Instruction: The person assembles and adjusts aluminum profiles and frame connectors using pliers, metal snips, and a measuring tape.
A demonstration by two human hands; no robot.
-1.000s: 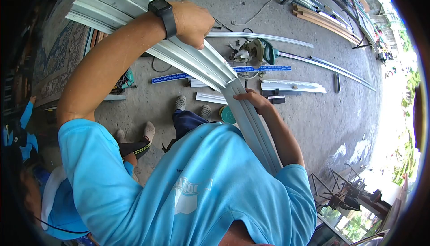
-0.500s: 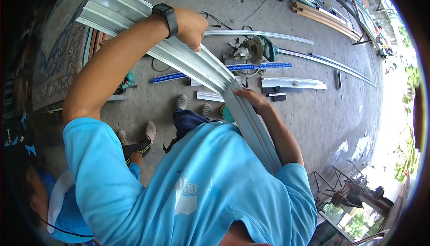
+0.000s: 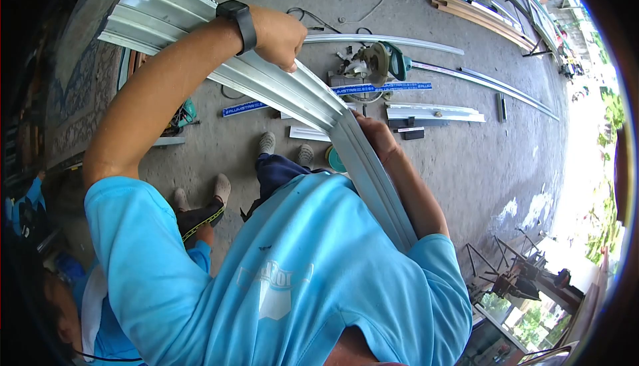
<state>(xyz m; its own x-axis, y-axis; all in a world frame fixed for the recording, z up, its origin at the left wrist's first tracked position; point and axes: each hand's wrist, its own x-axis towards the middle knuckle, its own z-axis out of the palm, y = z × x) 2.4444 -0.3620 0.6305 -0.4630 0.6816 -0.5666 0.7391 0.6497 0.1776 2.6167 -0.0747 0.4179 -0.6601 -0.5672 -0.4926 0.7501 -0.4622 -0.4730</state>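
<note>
Two silvery ridged aluminium profiles meet at an angled joint in front of my chest. My left hand (image 3: pixel 278 38), with a black watch (image 3: pixel 237 23) on its wrist, is closed over the far edge of the wider upper profile (image 3: pixel 163 13). That piece slants from the upper left down to the joint. Beside the joint, my right hand (image 3: pixel 378 137) is closed on the outer edge of the lower profile (image 3: pixel 369 173); some of its fingers are hidden behind the metal. The lower profile runs down along my right forearm to my blue shirt.
A green circular-bladed saw (image 3: pixel 393 63) stands on the floor beyond the joint. Around it lie long metal strips (image 3: pixel 393 41), a blue-taped bar (image 3: pixel 406 86) and short offcuts (image 3: pixel 436 111). Another person (image 3: pixel 100 319) is close on my left. Brown lengths (image 3: pixel 476 16) lie at the far right.
My right hand has shifted slightly up toward the joint, its fingers now curled at the edge instead of lying over the face. The profiles have moved slightly left and up in view.
</note>
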